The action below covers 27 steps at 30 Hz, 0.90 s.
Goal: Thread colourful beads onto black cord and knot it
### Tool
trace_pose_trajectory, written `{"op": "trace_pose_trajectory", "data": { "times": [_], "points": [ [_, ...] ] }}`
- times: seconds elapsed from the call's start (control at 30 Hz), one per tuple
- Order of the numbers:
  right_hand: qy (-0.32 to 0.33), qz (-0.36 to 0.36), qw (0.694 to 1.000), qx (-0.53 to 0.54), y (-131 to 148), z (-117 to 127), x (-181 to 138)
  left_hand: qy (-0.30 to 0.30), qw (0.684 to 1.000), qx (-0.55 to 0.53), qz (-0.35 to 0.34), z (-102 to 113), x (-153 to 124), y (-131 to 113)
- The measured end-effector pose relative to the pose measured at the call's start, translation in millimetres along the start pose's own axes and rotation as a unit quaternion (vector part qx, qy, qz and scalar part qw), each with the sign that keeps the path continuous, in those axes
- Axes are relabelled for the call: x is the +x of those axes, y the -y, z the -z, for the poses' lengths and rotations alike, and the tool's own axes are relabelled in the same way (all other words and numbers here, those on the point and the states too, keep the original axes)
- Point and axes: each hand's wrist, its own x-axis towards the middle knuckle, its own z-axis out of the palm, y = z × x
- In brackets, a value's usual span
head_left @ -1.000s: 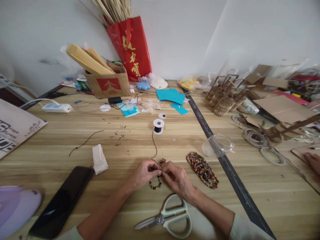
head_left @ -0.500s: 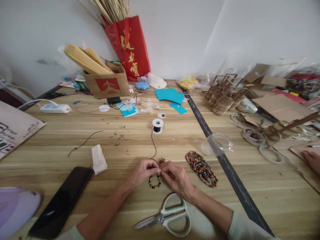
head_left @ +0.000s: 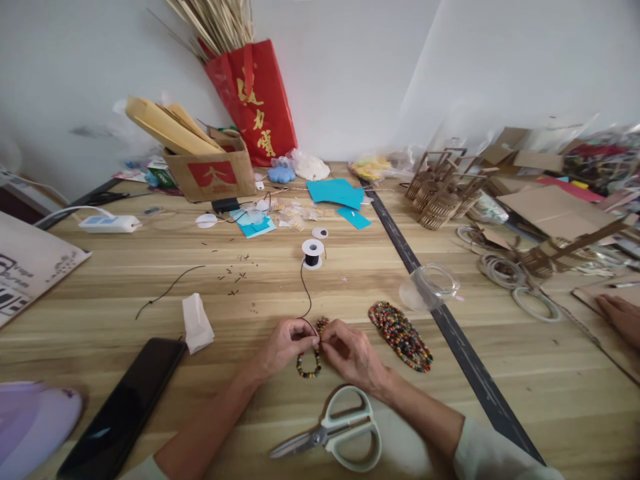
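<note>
My left hand point(head_left: 289, 345) pinches the black cord point(head_left: 306, 293) of a small beaded bracelet point(head_left: 309, 373), whose colourful beads hang in a loop below the fingertips. Close against it, my right hand point(head_left: 354, 353) is pinched at the same spot, on the cord beside the beads; the exact grip is partly hidden by the fingers. From there the cord runs up to a white spool point(head_left: 313, 255) standing on the table. Scissors with pale handles point(head_left: 350, 430) lie just below my right hand. A heap of beaded strands point(head_left: 400, 337) rests to the right.
A black phone point(head_left: 125, 407) and a folded white paper point(head_left: 197, 323) lie at left. Clear rings point(head_left: 440, 283) and small woven baskets point(head_left: 437, 197) are to the right. Another person's hand point(head_left: 620, 317) rests at the right edge. Cord snippets point(head_left: 235, 273) are scattered beyond my left hand.
The whole view has shifted slightly. Both hands stay together at the bracelet's cord, with only a slight shift of the fingers.
</note>
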Motion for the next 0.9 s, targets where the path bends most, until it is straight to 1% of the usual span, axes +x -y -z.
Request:
{"op": "trace_pose_trajectory", "data": {
  "times": [0.13,0.4,0.6,0.73,0.9],
  "points": [
    [-0.002,-0.048,0.998,0.037,0.2,0.6,1.1,-0.005,1.0,0.004,0.0,0.4,-0.3,-1.5],
    [0.004,-0.099,0.993,0.064,-1.6,1.0,4.2,-0.018,1.0,0.014,0.004,0.6,-0.9,-8.2],
    [0.007,-0.109,0.991,0.076,-3.2,-0.3,4.2,-0.017,1.0,0.016,0.017,0.5,-0.4,-7.8],
    [0.008,-0.111,0.992,0.065,-2.0,0.7,4.8,-0.019,1.0,0.018,0.002,0.0,0.1,-5.8],
    [0.02,-0.119,0.99,0.078,-2.3,2.6,5.4,-0.032,0.999,0.038,-0.01,-1.8,0.0,-1.0]
  ]
}}
